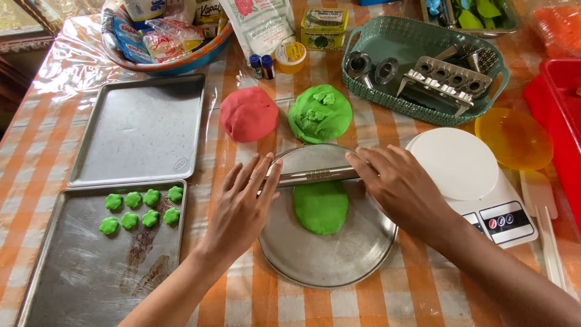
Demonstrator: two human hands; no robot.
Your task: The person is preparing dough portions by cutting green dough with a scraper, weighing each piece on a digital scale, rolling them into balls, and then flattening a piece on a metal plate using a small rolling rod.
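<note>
The left hand and the right hand lie flat and open, fingers extended, palms pressing on the two ends of a slim metal rolling pin; neither hand is clenched around it. The open-palm contact lets the pin turn freely under the hands. The pin lies crosswise over the far end of a flattened oval sheet of green dough, touching it. The sheet rests near the middle of a round, shallow metal tray, which serves as the rolling surface and keeps the dough off the orange-and-white checked plastic table cover

Supply dough sits just beyond the round tray, within reach: a smooth red dough ball and, beside it, a rough green dough mound

Containers and contents:
- Near rectangular metal baking sheet, left of the left hand: eight small green flower-shaped dough pieces in two rows at its far end; the rest is bare
- Far rectangular metal baking sheet: nothing on it
- Green perforated plastic basket, far right: metal press parts and moulds
- Blue-rimmed bowl, far left: packets of ingredients

A white digital kitchen scale stands just beside the right hand, its platform unloaded
</note>
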